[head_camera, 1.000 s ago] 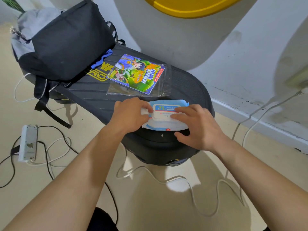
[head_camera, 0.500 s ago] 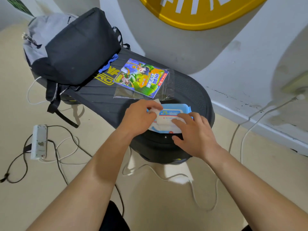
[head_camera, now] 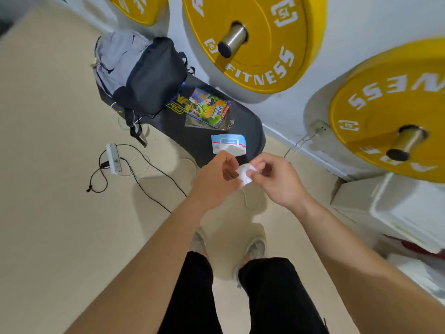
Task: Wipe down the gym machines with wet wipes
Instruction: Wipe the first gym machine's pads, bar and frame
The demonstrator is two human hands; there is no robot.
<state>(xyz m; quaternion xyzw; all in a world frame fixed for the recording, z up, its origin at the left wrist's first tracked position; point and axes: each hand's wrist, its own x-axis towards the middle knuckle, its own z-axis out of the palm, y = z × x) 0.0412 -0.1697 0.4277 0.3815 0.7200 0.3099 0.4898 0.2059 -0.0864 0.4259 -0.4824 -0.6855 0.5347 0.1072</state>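
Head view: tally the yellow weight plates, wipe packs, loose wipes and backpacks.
Yellow weight plates: 3
Wipe pack: 1
Loose wipe: 1
Backpack: 1
Total: 6

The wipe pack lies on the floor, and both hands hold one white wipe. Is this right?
No. The head view shows the wipe pack on the black bench, not the floor. The left hand and right hand do hold one white wipe.
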